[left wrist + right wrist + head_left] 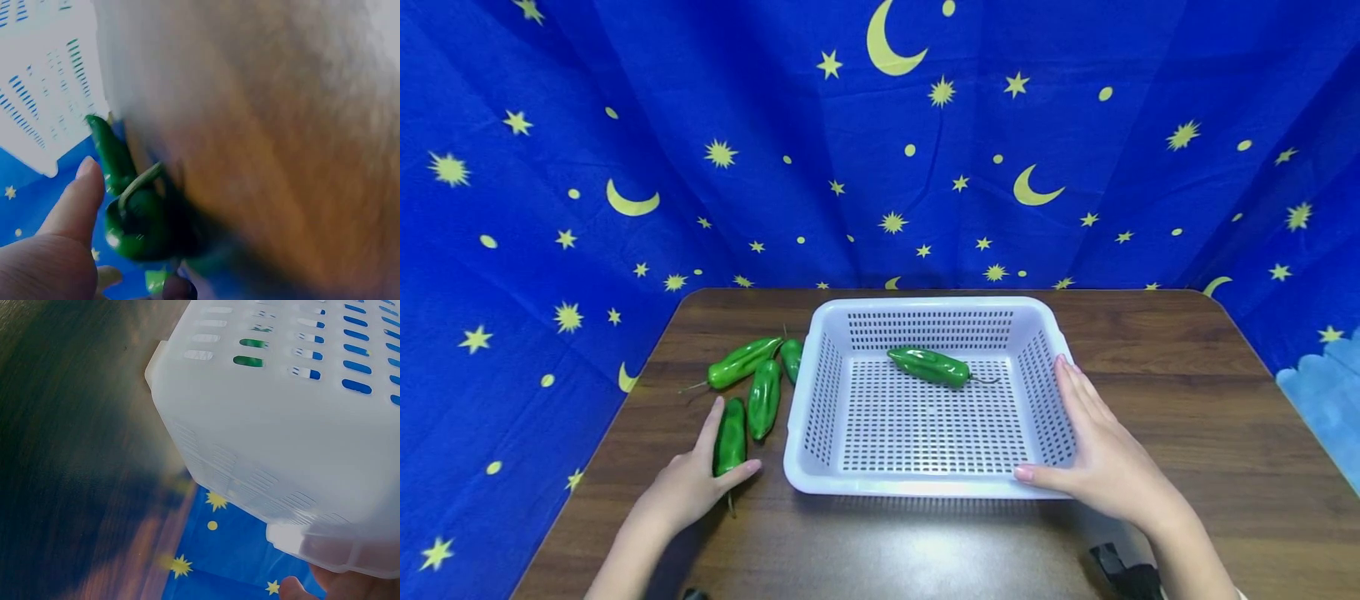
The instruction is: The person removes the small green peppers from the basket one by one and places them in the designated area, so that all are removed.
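Nearest the camera, the left hand (688,487) lies on the wooden table (1187,433) with thumb and forefinger closed around the near end of a green pepper (729,437) — a light pinch from both sides, the pepper lying flat on the wood. In the left wrist view that pepper (134,228) shows its stem end with a curled stalk, the thumb (72,206) just beside it.

Across from it, the right hand (1101,450) rests against the near right corner of the white basket (820,392): fingers straight and held together along the outside of the right wall, the thumb stretched along the near rim. Nothing is pinched; the hand presses flat on the plastic. The right wrist view shows the basket's slotted wall (262,419) close up, with a fingertip at the lower edge.

The basket stands in the middle of the table and holds one thing — a single green pepper in the basket (929,367), lying on the perforated floor toward the far wall, stalk pointing right.

Left of the basket, beyond the held pepper, three more peppers (763,375) lie close together on the wood, the nearest just beside the held one.

Behind the table hangs a blue cloth with stars and moons (880,142).
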`<state>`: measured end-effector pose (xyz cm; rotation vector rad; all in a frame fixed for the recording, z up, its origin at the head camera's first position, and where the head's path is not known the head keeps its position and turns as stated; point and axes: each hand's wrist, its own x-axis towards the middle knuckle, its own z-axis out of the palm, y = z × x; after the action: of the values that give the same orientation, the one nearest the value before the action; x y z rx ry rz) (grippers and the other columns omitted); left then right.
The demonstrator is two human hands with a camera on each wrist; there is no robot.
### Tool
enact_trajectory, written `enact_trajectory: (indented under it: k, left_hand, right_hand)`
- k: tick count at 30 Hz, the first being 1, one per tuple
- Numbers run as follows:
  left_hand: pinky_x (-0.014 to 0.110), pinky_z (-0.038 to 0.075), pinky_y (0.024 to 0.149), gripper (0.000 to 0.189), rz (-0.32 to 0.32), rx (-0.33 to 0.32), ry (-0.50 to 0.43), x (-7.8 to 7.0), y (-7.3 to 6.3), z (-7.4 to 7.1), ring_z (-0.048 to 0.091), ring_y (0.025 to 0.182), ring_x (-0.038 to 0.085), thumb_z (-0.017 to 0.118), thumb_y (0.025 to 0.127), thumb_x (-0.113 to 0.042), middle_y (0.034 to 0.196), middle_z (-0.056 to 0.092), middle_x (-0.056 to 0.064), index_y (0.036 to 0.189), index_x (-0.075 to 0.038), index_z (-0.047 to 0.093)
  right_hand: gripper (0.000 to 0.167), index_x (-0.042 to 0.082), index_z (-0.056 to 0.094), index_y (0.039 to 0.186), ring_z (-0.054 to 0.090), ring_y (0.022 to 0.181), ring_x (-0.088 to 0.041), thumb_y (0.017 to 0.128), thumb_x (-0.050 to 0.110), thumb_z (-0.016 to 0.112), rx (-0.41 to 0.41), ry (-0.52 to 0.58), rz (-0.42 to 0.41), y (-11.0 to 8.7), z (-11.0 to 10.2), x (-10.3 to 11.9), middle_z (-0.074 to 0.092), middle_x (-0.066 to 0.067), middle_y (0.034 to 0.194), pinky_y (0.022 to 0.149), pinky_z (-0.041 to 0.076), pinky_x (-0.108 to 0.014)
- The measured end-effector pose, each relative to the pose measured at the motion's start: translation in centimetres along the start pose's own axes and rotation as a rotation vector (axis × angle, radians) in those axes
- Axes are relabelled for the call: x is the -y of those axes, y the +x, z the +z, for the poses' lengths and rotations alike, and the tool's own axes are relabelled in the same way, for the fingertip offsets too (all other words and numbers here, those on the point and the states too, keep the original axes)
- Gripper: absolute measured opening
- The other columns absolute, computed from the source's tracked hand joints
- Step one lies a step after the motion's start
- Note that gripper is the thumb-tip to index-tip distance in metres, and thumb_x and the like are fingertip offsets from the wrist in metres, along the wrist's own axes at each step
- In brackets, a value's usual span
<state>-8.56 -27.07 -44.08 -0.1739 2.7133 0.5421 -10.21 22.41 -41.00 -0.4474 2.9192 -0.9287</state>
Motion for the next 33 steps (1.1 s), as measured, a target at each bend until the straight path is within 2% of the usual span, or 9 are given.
enact_trajectory:
  k: [5,9,12,14,16,20,25,28,33]
  left_hand:
    - [0.071,0.045,0.089,0.116,0.050,-0.058,-0.025,-0.6,-1.2,-1.1,0.046,0.123,0.063,0.056,0.087,-0.071,0.150,0.028,0.041,0.158,-0.013,-0.014]
    - [0.069,0.046,0.088,0.113,0.105,-0.120,-0.028,-1.6,-1.8,-1.8,0.049,0.121,0.061,0.058,0.088,-0.068,0.148,0.034,0.041,0.160,-0.012,-0.008]
    - [0.053,0.054,0.072,0.112,0.131,-0.152,-0.048,-2.9,-2.3,-2.6,0.066,0.090,0.046,0.061,0.086,-0.069,0.113,0.064,0.033,0.160,-0.015,-0.003]
    - [0.038,0.050,0.060,0.110,0.163,-0.177,-0.058,-3.8,-2.6,-3.3,0.061,0.070,0.028,0.062,0.085,-0.069,0.085,0.063,0.016,0.161,-0.016,0.002]
    - [0.029,0.039,0.053,0.108,0.204,-0.206,-0.072,-4.8,-2.8,-4.1,0.048,0.060,0.014,0.065,0.083,-0.067,0.072,0.052,0.003,0.160,-0.018,0.008]
    - [0.025,0.042,0.056,0.096,0.344,-0.283,-0.094,-6.7,-2.9,-5.4,0.049,0.066,0.012,0.074,0.084,-0.053,0.082,0.056,0.001,0.157,-0.019,0.022]
    - [0.034,0.054,0.077,0.085,0.512,-0.314,-0.162,-9.2,-1.9,-6.3,0.059,0.086,0.014,0.082,0.082,-0.034,0.096,0.061,0.000,0.151,-0.017,0.036]
    - [0.045,0.054,0.092,0.082,0.590,-0.280,-0.224,-10.8,-0.9,-6.8,0.063,0.103,0.020,0.084,0.081,-0.033,0.108,0.064,0.004,0.149,-0.018,0.040]
    - [0.053,0.047,0.105,0.082,0.683,-0.168,-0.303,-13.6,1.0,-7.8,0.056,0.127,0.026,0.084,0.079,-0.036,0.133,0.059,0.006,0.148,-0.024,0.042]
  right_hand:
    - [0.134,0.018,-0.008,0.160,-0.001,0.155,-0.034,0.070,0.061,0.082,0.000,-0.002,-0.001,0.0,0.0,0.0,-0.004,-0.011,0.168,0.116,0.015,-0.070]
    - [0.134,0.017,-0.007,0.160,0.000,0.155,-0.034,0.070,0.062,0.081,-0.003,-0.007,-0.004,0.0,-0.1,0.1,-0.003,-0.011,0.168,0.117,0.014,-0.068]
    - [0.134,0.017,-0.007,0.160,0.000,0.155,-0.034,0.070,0.064,0.081,-0.001,-0.004,-0.001,0.0,-0.1,0.1,-0.003,-0.011,0.168,0.117,0.014,-0.069]
    - [0.134,0.017,-0.007,0.160,0.000,0.155,-0.034,0.070,0.064,0.081,0.000,0.000,-0.001,0.0,-0.1,0.1,-0.003,-0.010,0.168,0.116,0.014,-0.070]
    - [0.134,0.017,-0.007,0.160,0.000,0.155,-0.034,0.070,0.064,0.081,-0.001,0.002,-0.001,0.0,-0.1,0.1,-0.003,-0.010,0.168,0.116,0.015,-0.070]
    - [0.134,0.018,-0.007,0.160,0.001,0.155,-0.035,0.070,0.065,0.080,0.003,-0.010,-0.001,0.0,0.0,0.1,-0.003,-0.010,0.168,0.116,0.015,-0.070]
    - [0.134,0.018,-0.006,0.160,0.003,0.155,-0.037,0.069,0.065,0.081,0.002,-0.010,-0.002,0.0,0.0,0.2,-0.002,-0.010,0.168,0.115,0.016,-0.070]
    - [0.134,0.018,-0.006,0.160,0.002,0.155,-0.036,0.069,0.065,0.081,0.000,-0.006,0.001,0.0,0.0,0.1,-0.002,-0.009,0.168,0.116,0.016,-0.070]
    - [0.133,0.019,-0.007,0.160,0.002,0.155,-0.035,0.070,0.064,0.080,0.000,-0.008,0.005,0.0,0.0,0.1,-0.002,-0.009,0.168,0.116,0.016,-0.070]
